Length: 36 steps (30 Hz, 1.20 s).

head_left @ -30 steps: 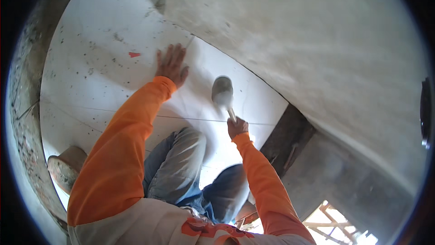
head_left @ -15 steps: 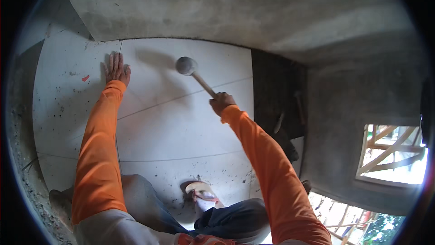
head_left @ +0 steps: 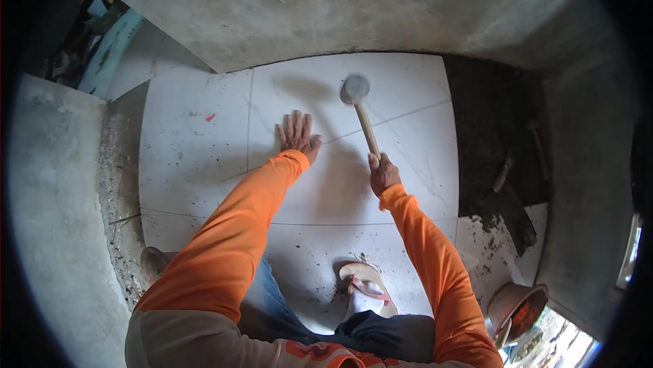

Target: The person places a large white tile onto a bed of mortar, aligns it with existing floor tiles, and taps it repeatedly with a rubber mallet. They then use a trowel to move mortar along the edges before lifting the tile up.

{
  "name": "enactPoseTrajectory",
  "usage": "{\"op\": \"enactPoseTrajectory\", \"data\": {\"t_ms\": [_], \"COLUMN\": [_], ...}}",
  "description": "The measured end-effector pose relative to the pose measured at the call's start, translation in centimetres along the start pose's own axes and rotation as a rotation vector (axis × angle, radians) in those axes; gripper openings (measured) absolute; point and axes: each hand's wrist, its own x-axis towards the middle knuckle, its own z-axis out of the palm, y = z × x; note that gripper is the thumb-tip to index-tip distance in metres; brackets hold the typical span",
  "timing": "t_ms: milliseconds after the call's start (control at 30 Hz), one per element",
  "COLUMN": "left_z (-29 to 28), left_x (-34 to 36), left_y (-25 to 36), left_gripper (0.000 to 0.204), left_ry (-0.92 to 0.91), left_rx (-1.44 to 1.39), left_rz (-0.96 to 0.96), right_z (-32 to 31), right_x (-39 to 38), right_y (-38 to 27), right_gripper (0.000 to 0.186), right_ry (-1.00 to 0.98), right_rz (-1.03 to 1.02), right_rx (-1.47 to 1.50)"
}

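Note:
My right hand (head_left: 385,173) is closed around the wooden handle of a mallet (head_left: 366,126). Its round grey head (head_left: 355,88) is over a large white floor tile (head_left: 408,171), toward the far wall; whether it touches the tile I cannot tell. My left hand (head_left: 298,135) lies flat with fingers spread on the white tiles, left of the mallet, close to a thin joint line. A small red scrap (head_left: 210,118) and dark crumbs lie on the tile farther left.
Concrete walls (head_left: 306,14) rise ahead and at both sides. Right of the tiles is a dark mortar bed (head_left: 493,116) with a trowel (head_left: 511,218) and a hammer (head_left: 539,147). A bucket (head_left: 518,310) stands at the lower right. My sandalled foot (head_left: 367,286) rests on the near tiles.
My left hand has moved right and nearer, from the left joint to the middle tiles. The mallet stays in my right hand, its handle now more upright. The view has shifted left.

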Motion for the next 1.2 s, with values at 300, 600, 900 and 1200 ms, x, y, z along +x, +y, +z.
{"op": "enactPoseTrajectory", "data": {"t_ms": [300, 600, 900, 1200], "left_z": [-0.7, -2.2, -6.9, -3.7], "left_x": [-0.4, -4.9, -11.4, -12.8], "left_y": [-0.6, -1.8, -9.6, -17.7], "left_gripper": [0.073, 0.083, 0.082, 0.055], "left_ry": [-0.116, -0.277, -0.606, -0.174], "left_rx": [0.040, 0.051, 0.228, -0.124], "left_rz": [-0.046, -0.040, 0.311, 0.341], "right_z": [1.4, 4.9, -0.9, -5.4], "right_x": [3.1, 5.1, -3.8, -32.1], "right_y": [-2.4, -3.6, 1.6, 19.5], "right_gripper": [0.044, 0.047, 0.036, 0.041], "right_ry": [0.036, -0.060, 0.156, 0.632], "right_rz": [-0.052, -0.148, -0.067, 0.641], "right_rx": [-0.108, -0.062, 0.178, -0.380]}}
